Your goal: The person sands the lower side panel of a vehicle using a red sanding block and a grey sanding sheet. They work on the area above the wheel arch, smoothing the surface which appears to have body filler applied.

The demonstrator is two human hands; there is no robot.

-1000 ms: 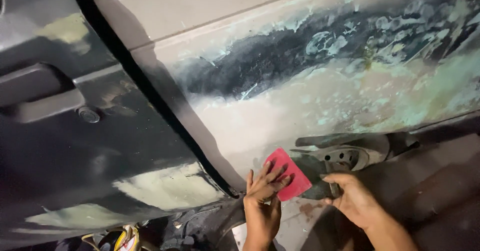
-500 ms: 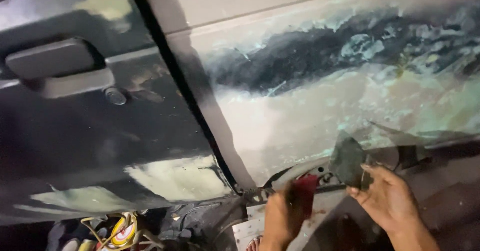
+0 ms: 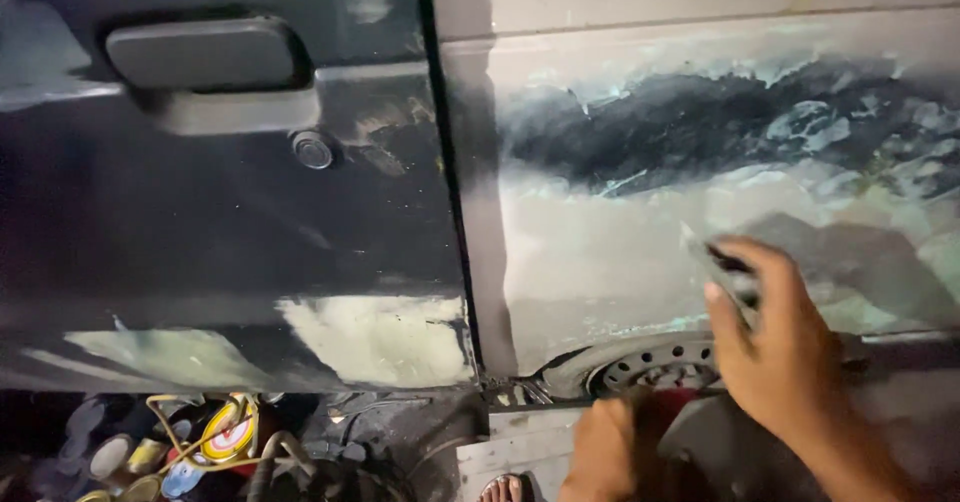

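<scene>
Pinching a blurred spreader (image 3: 722,267), right hand (image 3: 775,347); left hand's (image 3: 605,447) grip is hidden.

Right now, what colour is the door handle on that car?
Matte black, on a dark door; the door handle shows best in the head view.

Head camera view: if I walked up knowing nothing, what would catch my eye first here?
First, the big sanded patch on the pale car panel, upper right, where dark smears show through grey filler. Next, the right hand in front of that panel, holding a flat grey spreader against it, while the left hand sits low by something red near the wheel. On the left is a black door with its handle.
</scene>
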